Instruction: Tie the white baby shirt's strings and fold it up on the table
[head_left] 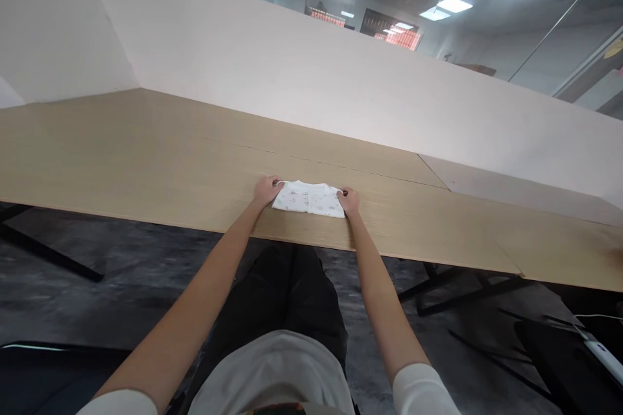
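A small white cloth (308, 199) with a faint scattered print lies flat on the light wooden table (195, 168), close to its front edge. It looks folded, wider than it is deep. My left hand (267, 190) pinches its upper left corner between thumb and fingers. At the upper right corner, my right hand (349, 201) grips the cloth in the same way, with the fingertips curled over the edge.
Behind the table rises a white wall (292, 65) with glass above it. A black chair (53, 376) stands at the lower left. Another dark seat (559, 363) at the lower right bears a white power strip (603, 356). Black table legs show underneath.
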`<state>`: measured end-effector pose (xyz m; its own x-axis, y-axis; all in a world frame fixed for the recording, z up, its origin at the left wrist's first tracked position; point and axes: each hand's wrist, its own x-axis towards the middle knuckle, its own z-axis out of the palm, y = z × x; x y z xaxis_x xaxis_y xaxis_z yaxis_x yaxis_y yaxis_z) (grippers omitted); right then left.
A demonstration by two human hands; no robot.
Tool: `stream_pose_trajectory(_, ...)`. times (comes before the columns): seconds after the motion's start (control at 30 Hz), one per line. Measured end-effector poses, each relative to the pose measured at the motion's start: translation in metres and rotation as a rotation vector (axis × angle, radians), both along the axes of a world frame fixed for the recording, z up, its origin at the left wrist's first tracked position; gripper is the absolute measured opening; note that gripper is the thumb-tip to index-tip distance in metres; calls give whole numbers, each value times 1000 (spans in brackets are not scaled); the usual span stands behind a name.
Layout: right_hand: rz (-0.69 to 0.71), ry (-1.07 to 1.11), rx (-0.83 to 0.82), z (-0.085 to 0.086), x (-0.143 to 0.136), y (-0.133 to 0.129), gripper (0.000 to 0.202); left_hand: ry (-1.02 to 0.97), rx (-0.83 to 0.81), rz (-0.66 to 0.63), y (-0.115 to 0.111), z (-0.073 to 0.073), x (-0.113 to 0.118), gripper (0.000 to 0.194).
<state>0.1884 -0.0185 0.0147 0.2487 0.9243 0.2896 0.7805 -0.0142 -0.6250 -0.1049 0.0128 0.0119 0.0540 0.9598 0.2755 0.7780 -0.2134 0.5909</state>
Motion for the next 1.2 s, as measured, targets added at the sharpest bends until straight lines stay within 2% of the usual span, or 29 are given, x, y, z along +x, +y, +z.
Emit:
stream_pose_trajectory(1.03,4,31,16,-5,3,5,26,-14,-12,7,0,0,-1,37)
stream_pose_trajectory(1.2,2,69,25,-7,3,7,21,-40,-20,-7,1,-3,-3,33)
